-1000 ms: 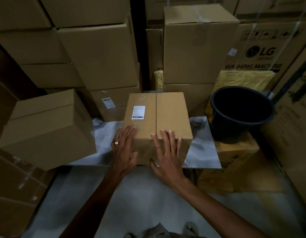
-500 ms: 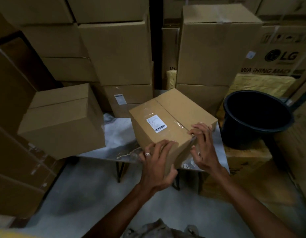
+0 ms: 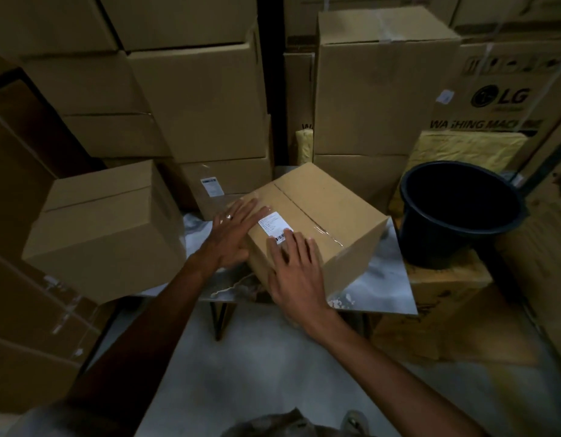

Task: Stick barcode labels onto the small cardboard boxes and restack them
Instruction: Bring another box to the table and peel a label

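Box (image 3: pixel 317 222) now sits skewed at centre frame on the metal table (image 3: pixel 386 291), one corner toward us, its taped seam running from upper left to lower right; a second ago it lay square to the table edge with both our hands flat along its near edge, and half a second ago it was mid-turn with our fingers curled over the near corner. We read this as a reorientation rather than a lift: the base looks to be resting on the table. Barcode label (image 3: pixel 274 227) is already stuck on the top face, left of the seam, so labelling of this box looks done and restacking is the likely next step. Left hand (image 3: pixel 233 234) lies with fingers straight and spread against the box's left corner and upper edge, palm on the side face, ring visible; it presses, gripping nothing. Right hand (image 3: pixel 296 272) rests flat over the near corner, fingers extended, fingertips (image 3: pixel 290 239) just touching the lower end of the label, possibly smoothing it. Neither hand is closed round anything. Another plain box (image 3: pixel 105 228) stands at left of frame, a black bucket (image 3: pixel 462 216) at right, both apart from the one we handle.
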Available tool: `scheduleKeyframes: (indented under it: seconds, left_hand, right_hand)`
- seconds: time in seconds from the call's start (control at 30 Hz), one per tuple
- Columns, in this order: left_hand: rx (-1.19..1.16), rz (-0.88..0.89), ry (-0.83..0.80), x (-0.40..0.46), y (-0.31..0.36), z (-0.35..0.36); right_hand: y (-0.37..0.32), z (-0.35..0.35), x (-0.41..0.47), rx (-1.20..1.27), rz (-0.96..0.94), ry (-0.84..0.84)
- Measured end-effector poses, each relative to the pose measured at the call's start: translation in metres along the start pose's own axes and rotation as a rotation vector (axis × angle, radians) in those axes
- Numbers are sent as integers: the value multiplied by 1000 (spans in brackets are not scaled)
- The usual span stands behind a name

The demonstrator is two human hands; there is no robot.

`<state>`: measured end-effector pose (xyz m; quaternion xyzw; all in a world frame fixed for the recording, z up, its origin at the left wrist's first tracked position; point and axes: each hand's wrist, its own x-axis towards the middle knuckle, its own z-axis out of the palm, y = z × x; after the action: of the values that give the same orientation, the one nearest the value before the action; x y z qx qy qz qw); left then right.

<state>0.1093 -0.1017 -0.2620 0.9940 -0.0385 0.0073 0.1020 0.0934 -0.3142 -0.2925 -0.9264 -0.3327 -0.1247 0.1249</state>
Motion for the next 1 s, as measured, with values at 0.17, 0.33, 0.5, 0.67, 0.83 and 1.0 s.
scheduleKeyframes:
  seconds: [0.17, 0.33, 0.5, 0.67, 0.83, 1.0]
  left_hand:
    - [-38, -69, 155, -13, 15, 24]
    - [-20, -212, 164, -26, 51, 31]
    - [34, -333, 112, -30, 111, 29]
    - [-109, -281, 227, -28, 121, 9]
    - [-272, -157, 226, 14, 60, -13]
    - [-168, -143, -10, 48, 25, 11]
  right_hand:
    - [31, 0, -5, 63, -119, 28]
    - [104, -24, 8, 222, -210, -125]
    - [164, -62, 17, 531, 72, -261]
    - [181, -56, 27, 358, 77, -265]
    - [109, -49, 19, 334, 114, 4]
    - [42, -9, 21, 282, 283, 45]
